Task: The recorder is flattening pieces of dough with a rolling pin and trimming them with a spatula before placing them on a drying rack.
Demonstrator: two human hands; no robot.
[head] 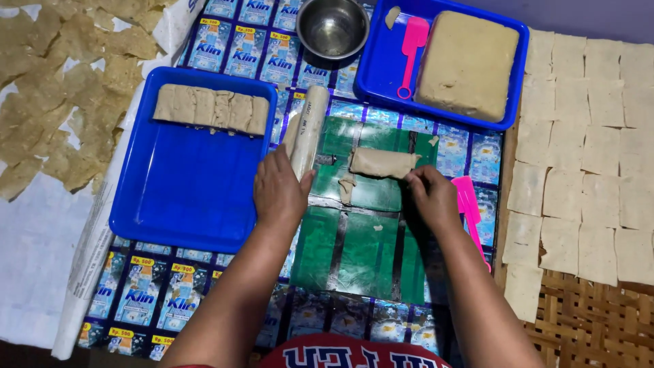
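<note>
Beige dough piece point(383, 163) pinched at its right end by right hand point(430, 196); left hand point(279, 192) grips roller point(308, 129); best kept centred on green mat point(354, 238).

Two blue trays: one at left point(180, 204); one at top right point(371, 68); one steel bowl point(333, 27); one large dough block point(467, 65); two pink scrapers: one in the right tray point(412, 51); one beside the right hand point(470, 204); one pale rolling tube point(308, 129); one dough roll on the green sheet point(383, 163); one row of rolled pieces in the left tray point(210, 108), exact count unclear; two hands: left point(279, 191); right point(432, 197).
</note>
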